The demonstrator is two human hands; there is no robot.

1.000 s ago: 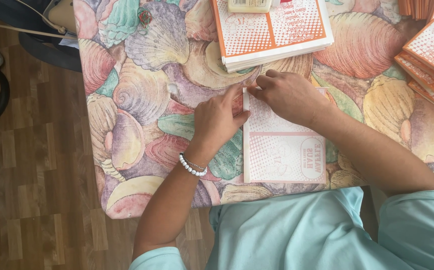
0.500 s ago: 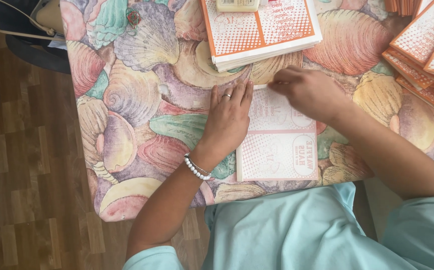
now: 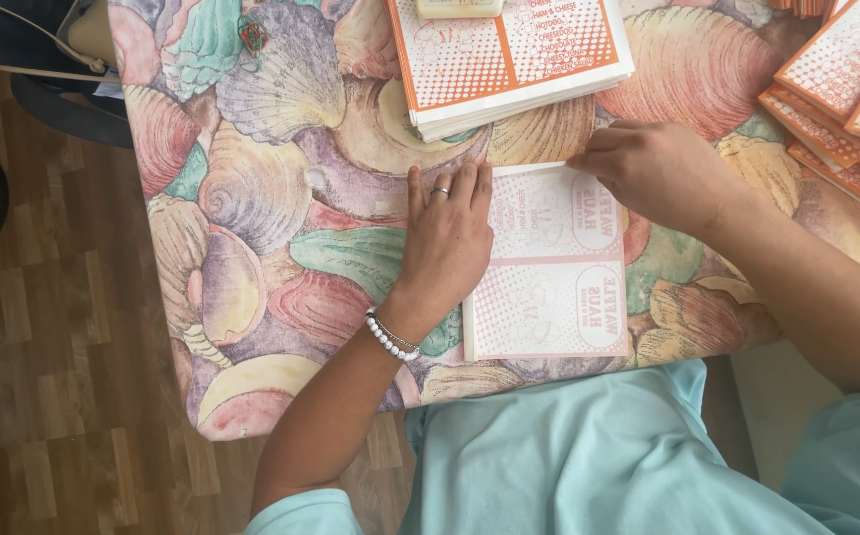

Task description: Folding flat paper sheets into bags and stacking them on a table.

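The left hand (image 3: 447, 236) lies flat, fingers together, on the left edge of a thin dotted paper sheet (image 3: 549, 287). The right hand (image 3: 653, 173) pinches its far corner, on the shell-patterned worktop (image 3: 252, 198).

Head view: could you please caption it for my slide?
Both hands, left and right, press a flat orange-dotted paper sheet onto a shell-patterned tablecloth.

Paper stack (image 3: 509, 59) blocks ahead; tablecloth (image 3: 252, 218) left lies open.

flat bag (image 3: 549, 263): on surface (image 3: 271, 218), near edge
left hand (image 3: 447, 238): on bag's left edge
right hand (image 3: 653, 170): on bag's far-right corner
bag stack (image 3: 509, 54): behind flat bag
second stack (image 3: 836, 89): far right
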